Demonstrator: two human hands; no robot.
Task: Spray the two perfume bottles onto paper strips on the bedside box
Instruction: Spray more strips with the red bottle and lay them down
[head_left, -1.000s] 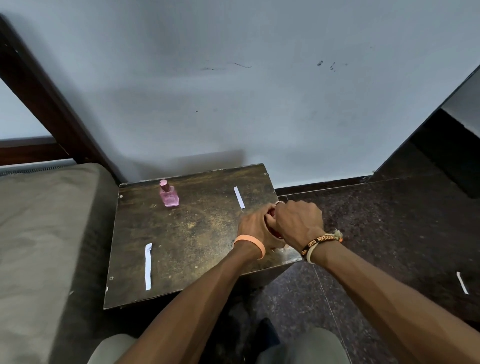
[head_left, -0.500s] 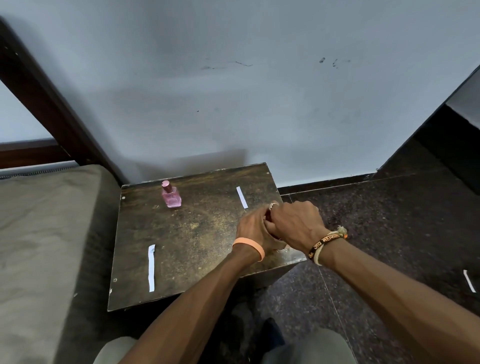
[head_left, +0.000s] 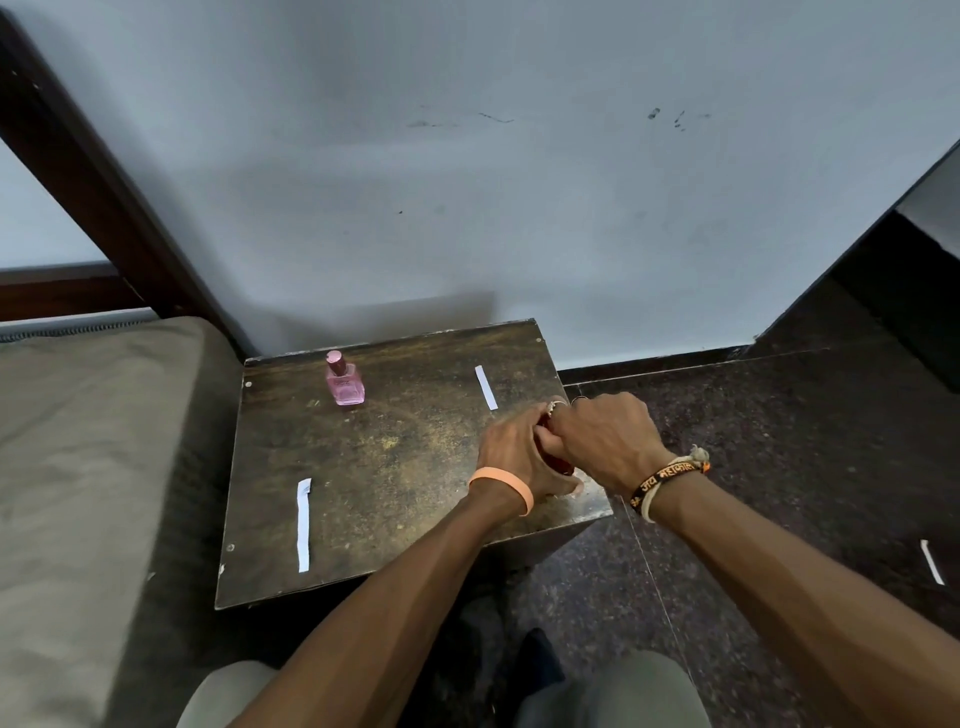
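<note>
A pink perfume bottle (head_left: 344, 380) stands capped at the back left of the dark bedside box (head_left: 384, 457). One white paper strip (head_left: 303, 524) lies near the box's front left, another paper strip (head_left: 486, 387) at the back right. At the box's right edge my left hand (head_left: 517, 457) and my right hand (head_left: 605, 439) are curled together round a dark red perfume bottle (head_left: 560, 463), of which only slivers show between the fingers.
A grey mattress (head_left: 88, 467) borders the box on the left, with a dark wooden bed frame (head_left: 98, 192) behind. The wall stands just behind the box. Dark stone floor lies to the right, with a stray paper strip (head_left: 932, 561) on it.
Both hands stay clasped on the red bottle at the box's right edge; only the fingers have shifted slightly. The pink bottle and the strips have not moved.
</note>
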